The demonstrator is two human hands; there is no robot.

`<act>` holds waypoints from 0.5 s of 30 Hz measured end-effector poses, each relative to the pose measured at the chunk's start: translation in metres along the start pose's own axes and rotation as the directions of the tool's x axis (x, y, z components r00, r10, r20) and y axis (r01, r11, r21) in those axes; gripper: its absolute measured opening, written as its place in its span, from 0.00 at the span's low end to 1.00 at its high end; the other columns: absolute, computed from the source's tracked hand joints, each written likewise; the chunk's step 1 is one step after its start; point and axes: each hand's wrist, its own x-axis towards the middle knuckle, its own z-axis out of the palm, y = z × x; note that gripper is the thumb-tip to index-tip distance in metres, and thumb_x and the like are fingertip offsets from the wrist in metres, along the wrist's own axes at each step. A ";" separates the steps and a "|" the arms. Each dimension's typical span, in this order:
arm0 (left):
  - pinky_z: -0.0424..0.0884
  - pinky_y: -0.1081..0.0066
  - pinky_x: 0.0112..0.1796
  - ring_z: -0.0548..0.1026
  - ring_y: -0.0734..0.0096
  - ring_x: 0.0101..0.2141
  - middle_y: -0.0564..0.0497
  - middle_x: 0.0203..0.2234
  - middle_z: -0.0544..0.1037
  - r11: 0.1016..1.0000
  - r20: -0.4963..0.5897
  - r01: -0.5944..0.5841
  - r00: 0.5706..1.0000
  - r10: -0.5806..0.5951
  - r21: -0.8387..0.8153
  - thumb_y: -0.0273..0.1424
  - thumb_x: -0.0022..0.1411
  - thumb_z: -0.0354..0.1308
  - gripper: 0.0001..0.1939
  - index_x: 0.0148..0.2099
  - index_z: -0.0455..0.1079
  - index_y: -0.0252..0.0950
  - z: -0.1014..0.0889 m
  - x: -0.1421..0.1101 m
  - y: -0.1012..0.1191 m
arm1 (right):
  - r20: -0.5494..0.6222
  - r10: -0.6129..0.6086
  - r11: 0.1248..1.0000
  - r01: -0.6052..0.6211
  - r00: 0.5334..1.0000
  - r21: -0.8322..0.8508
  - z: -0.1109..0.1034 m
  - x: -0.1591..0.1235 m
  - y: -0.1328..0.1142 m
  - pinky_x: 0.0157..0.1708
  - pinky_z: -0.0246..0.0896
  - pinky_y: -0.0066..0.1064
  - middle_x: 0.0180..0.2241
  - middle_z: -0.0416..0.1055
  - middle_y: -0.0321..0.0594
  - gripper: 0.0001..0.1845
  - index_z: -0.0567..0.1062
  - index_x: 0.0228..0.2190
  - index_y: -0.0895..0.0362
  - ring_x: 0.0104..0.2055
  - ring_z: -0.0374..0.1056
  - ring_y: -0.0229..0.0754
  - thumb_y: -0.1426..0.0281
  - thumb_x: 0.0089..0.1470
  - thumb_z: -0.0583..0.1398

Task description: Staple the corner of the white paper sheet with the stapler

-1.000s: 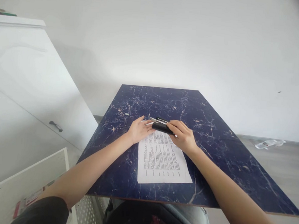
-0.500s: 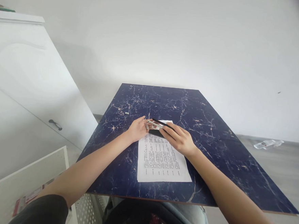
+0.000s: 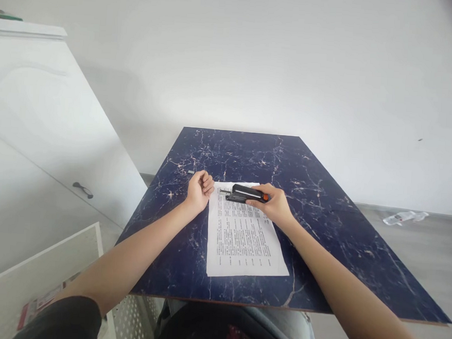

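My right hand is wrapped round the rear of a black stapler with an orange piece at its back end. A thin metal part juts from the stapler's left end. The stapler is over the upper part of printed paper sheets. My left hand is closed, its fingers curled in, just left of the stapler and by the paper's upper left corner. Whatever its fingers may hold is hidden. A small grey strip lies on the table just beyond this hand.
The dark blue marbled table stands against a white wall. On the left are a white cabinet and an open pale bin or drawer with things in it. A clear plastic item lies on the floor at right.
My left hand has drawn back left from the stapler, and its fingers have curled shut. The stapler, opened wide half a second ago, is now more closed and turned in my right hand.
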 end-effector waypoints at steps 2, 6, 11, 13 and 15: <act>0.46 0.72 0.18 0.45 0.78 0.17 0.59 0.17 0.46 0.999 0.031 -0.042 0.999 0.042 0.014 0.33 0.64 0.54 0.20 0.24 0.48 0.39 0.001 -0.003 0.003 | 0.085 -0.014 1.000 0.013 0.996 0.010 0.005 0.000 0.005 0.41 0.70 0.43 0.37 0.80 0.41 0.16 0.84 0.38 0.52 0.37 0.73 0.48 0.60 0.48 0.73; 0.43 0.71 0.18 0.42 0.77 0.17 0.59 0.17 0.42 0.999 0.059 -0.033 0.998 0.033 0.005 0.34 0.66 0.53 0.22 0.23 0.46 0.39 0.004 -0.005 0.004 | 0.186 0.023 0.999 -0.030 0.982 0.034 0.013 -0.002 0.004 0.44 0.70 0.46 0.38 0.82 0.41 0.16 0.85 0.39 0.51 0.40 0.75 0.50 0.61 0.46 0.74; 0.49 0.72 0.19 0.46 0.77 0.18 0.58 0.18 0.45 0.998 0.072 -0.051 0.996 0.048 0.035 0.35 0.67 0.52 0.21 0.24 0.48 0.39 0.007 -0.006 0.004 | 0.222 0.082 0.995 -0.092 0.972 0.036 0.015 -0.003 0.001 0.43 0.70 0.45 0.39 0.81 0.42 0.17 0.85 0.40 0.51 0.39 0.75 0.49 0.61 0.47 0.74; 0.57 0.72 0.22 0.55 0.77 0.20 0.56 0.20 0.53 0.998 0.093 -0.057 0.994 0.056 0.007 0.31 0.65 0.52 0.14 0.26 0.56 0.38 0.010 -0.006 0.005 | 0.240 0.097 0.995 -0.101 0.966 0.008 0.014 -0.002 0.001 0.41 0.70 0.44 0.38 0.81 0.41 0.17 0.85 0.41 0.52 0.37 0.74 0.48 0.61 0.48 0.74; 0.65 0.72 0.27 0.65 0.75 0.25 0.52 0.25 0.63 0.998 0.130 -0.032 0.991 0.037 -0.047 0.25 0.60 0.53 0.05 0.31 0.64 0.37 0.013 -0.006 0.004 | 0.254 0.087 0.996 -0.080 0.963 -0.040 0.012 -0.001 0.002 0.40 0.70 0.44 0.37 0.80 0.41 0.17 0.84 0.40 0.52 0.36 0.73 0.47 0.61 0.48 0.74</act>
